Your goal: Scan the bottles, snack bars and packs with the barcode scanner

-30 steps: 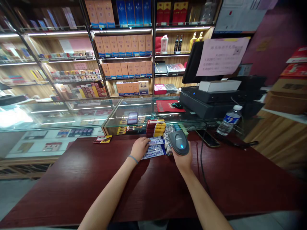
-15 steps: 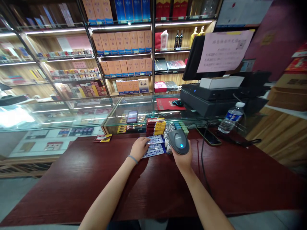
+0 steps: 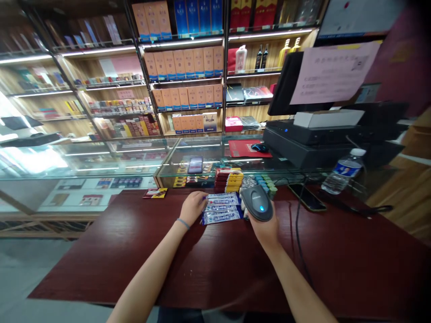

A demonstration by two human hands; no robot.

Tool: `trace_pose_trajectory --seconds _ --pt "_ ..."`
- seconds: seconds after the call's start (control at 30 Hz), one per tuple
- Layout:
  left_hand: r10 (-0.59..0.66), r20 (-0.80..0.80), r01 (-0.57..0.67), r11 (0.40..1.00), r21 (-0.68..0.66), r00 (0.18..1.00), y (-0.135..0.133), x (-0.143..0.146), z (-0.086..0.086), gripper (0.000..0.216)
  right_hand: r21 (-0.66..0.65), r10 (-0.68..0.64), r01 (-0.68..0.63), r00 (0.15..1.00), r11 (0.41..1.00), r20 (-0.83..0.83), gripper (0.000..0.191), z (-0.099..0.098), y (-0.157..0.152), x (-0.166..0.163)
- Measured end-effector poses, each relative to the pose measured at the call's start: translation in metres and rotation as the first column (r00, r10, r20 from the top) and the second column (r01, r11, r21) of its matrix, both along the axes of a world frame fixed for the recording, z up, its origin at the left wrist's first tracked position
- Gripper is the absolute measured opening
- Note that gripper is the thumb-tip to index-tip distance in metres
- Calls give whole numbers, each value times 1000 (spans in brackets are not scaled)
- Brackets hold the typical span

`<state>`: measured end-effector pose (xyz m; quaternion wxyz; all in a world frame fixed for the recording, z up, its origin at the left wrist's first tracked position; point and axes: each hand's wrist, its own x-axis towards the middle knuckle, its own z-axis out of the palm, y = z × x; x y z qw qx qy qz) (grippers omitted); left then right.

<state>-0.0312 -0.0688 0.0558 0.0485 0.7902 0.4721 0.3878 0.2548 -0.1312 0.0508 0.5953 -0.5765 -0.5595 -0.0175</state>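
My right hand (image 3: 266, 226) grips a grey barcode scanner (image 3: 259, 202) with a blue light, its head held over the right end of several blue and white snack packets (image 3: 222, 208) lying on the dark red counter (image 3: 215, 255). At the packets' left end my left hand (image 3: 192, 206) rests with its fingers curled on them. A stack of red and yellow packets (image 3: 229, 179) stands just behind, and clear wrapped sweets (image 3: 249, 181) lie beside it.
A till with a black screen (image 3: 292, 85) and a pink notice (image 3: 333, 72) stands at the right. A water bottle (image 3: 343, 172), a dark phone (image 3: 307, 196) and the scanner cable (image 3: 298, 224) lie to the right. Glass display cases (image 3: 134, 154) and stocked shelves (image 3: 185, 67) run behind.
The camera has shifted left and slightly back, so everything sits further right in the picture. Both hands stay on the packets and the scanner, barely moved.
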Motion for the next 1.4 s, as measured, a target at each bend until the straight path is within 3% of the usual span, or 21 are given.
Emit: trace_pose_trajectory --seconds 0.23,0.37,0.53,0.67,0.83,1.03,1.4 --pt "169 -37 -168 985 32 985 -8 -88 -2 20 100 56 -74 982 992 180 43 -2 -3 -21" --pt "278 -91 -278 960 14 956 -9 -141 -11 23 127 145 -192 939 973 312 31 -1 -5 -32" --pt "380 -137 -389 920 -46 915 -10 -189 -23 25 133 196 -275 884 952 424 31 -6 -4 -38" --pt "401 -191 -419 906 -66 896 -3 -209 -29 30 105 237 -295 896 950 375 34 -9 -3 -36" --pt "392 -275 -438 889 -131 878 22 -233 -29 51 59 268 -301 912 952 311 41 -14 -3 -33" --pt "303 -306 -386 883 -265 902 45 -255 -32 65 -3 296 -304 924 953 241 37 -17 -4 -35" --pt "181 -263 -251 931 -264 948 26 -250 -24 57 22 284 -302 915 953 286 41 -19 -1 -33"
